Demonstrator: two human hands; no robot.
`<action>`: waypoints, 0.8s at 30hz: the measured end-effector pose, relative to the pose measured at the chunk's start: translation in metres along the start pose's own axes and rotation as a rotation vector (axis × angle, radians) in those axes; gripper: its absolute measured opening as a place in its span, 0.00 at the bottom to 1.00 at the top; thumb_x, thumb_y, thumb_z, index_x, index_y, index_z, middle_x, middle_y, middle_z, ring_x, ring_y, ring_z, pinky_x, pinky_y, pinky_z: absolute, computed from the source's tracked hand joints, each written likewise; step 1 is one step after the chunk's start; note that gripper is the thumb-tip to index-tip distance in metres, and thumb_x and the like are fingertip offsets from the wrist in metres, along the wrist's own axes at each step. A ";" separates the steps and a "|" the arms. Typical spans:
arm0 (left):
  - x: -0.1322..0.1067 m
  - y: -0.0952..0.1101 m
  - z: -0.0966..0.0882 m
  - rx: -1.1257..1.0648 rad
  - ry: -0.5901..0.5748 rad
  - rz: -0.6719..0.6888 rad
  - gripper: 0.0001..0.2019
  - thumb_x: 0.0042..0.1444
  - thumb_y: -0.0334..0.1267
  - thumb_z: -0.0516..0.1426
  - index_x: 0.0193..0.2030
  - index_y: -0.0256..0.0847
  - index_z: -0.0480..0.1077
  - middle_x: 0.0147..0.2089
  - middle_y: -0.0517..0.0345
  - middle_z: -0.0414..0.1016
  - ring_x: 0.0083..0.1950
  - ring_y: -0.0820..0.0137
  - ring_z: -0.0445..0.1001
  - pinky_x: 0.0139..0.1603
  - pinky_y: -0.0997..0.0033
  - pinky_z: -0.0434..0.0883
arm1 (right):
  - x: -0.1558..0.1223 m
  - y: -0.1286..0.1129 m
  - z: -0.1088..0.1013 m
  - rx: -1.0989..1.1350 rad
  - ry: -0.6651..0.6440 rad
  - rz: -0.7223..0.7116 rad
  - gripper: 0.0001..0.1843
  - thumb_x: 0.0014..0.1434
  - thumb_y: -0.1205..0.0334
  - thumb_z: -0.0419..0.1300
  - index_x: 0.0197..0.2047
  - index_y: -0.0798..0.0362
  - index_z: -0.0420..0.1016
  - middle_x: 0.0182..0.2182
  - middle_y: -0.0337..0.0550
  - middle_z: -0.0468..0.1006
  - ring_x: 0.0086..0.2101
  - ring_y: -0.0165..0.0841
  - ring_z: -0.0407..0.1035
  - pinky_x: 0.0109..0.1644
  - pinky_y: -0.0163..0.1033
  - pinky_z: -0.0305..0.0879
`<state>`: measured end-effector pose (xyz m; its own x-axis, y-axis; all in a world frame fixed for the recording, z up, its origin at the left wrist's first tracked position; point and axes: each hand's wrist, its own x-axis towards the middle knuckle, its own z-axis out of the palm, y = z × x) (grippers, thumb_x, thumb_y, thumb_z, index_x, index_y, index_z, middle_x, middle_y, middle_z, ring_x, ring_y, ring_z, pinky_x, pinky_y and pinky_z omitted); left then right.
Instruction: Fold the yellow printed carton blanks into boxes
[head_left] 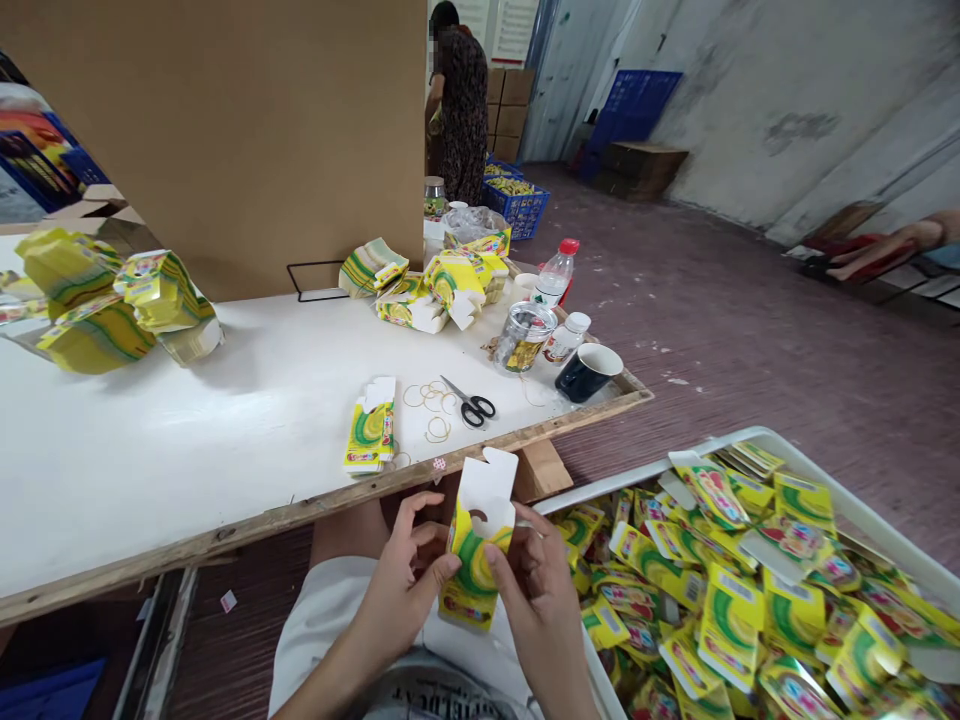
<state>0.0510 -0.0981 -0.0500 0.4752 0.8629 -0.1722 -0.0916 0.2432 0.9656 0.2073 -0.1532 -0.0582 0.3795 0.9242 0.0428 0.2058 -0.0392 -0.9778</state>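
Note:
Between my two hands, above my lap, is a small yellow and green printed carton point(477, 560) with its white top flaps standing up. My left hand point(409, 570) grips its left side with thumb and fingers. On the other side, my right hand point(536, 580) presses its thumb on the front face, fingers behind. Just ahead on the white table point(285, 400) lies a short stack of flat cartons point(371, 428). Black-handled scissors point(474, 405) and several loose rubber bands point(435, 398) are to the right of that stack.
A pale bin point(765, 440) full of yellow cartons stands at my right. Along the table's right end are a dark mug point(588, 372), a jar point(523, 338) and bottles point(555, 275). Carton bundles point(165, 295) sit at left, before a tall cardboard sheet point(247, 140). Another person point(461, 110) stands behind.

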 end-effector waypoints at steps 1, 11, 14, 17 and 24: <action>-0.001 0.003 -0.003 0.018 -0.034 0.003 0.31 0.61 0.46 0.60 0.67 0.46 0.54 0.46 0.49 0.80 0.46 0.63 0.77 0.47 0.65 0.72 | 0.001 0.000 -0.002 0.039 -0.007 -0.016 0.24 0.64 0.54 0.59 0.61 0.50 0.63 0.46 0.49 0.79 0.38 0.36 0.76 0.39 0.36 0.73; -0.008 0.009 -0.010 -0.079 -0.337 -0.140 0.23 0.55 0.43 0.66 0.54 0.45 0.64 0.42 0.56 0.77 0.37 0.69 0.75 0.38 0.73 0.68 | 0.004 -0.012 -0.026 -0.105 -0.229 -0.157 0.19 0.68 0.54 0.53 0.28 0.51 0.74 0.24 0.38 0.73 0.26 0.31 0.69 0.31 0.33 0.66; -0.008 0.002 -0.007 -0.115 -0.316 -0.135 0.37 0.56 0.43 0.65 0.67 0.49 0.51 0.47 0.51 0.78 0.40 0.67 0.77 0.42 0.69 0.70 | 0.004 -0.007 -0.024 -0.111 -0.115 -0.173 0.13 0.67 0.55 0.56 0.36 0.50 0.78 0.33 0.43 0.77 0.32 0.34 0.73 0.35 0.35 0.70; -0.005 -0.001 -0.006 -0.043 -0.268 -0.090 0.32 0.57 0.44 0.64 0.66 0.45 0.58 0.51 0.46 0.78 0.48 0.62 0.77 0.46 0.67 0.71 | 0.007 -0.003 -0.027 -0.133 -0.049 -0.188 0.13 0.66 0.54 0.57 0.45 0.48 0.80 0.47 0.50 0.79 0.46 0.40 0.74 0.47 0.42 0.73; -0.003 -0.005 -0.003 0.174 -0.131 0.006 0.21 0.59 0.41 0.60 0.60 0.44 0.69 0.61 0.44 0.73 0.52 0.60 0.77 0.51 0.64 0.73 | 0.014 -0.010 -0.034 -0.108 -0.205 -0.047 0.19 0.62 0.47 0.60 0.48 0.50 0.80 0.28 0.40 0.78 0.28 0.34 0.72 0.30 0.36 0.69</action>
<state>0.0475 -0.1003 -0.0548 0.5861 0.7961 -0.1504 0.0525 0.1479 0.9876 0.2412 -0.1533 -0.0413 0.1783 0.9834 0.0345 0.3184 -0.0245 -0.9476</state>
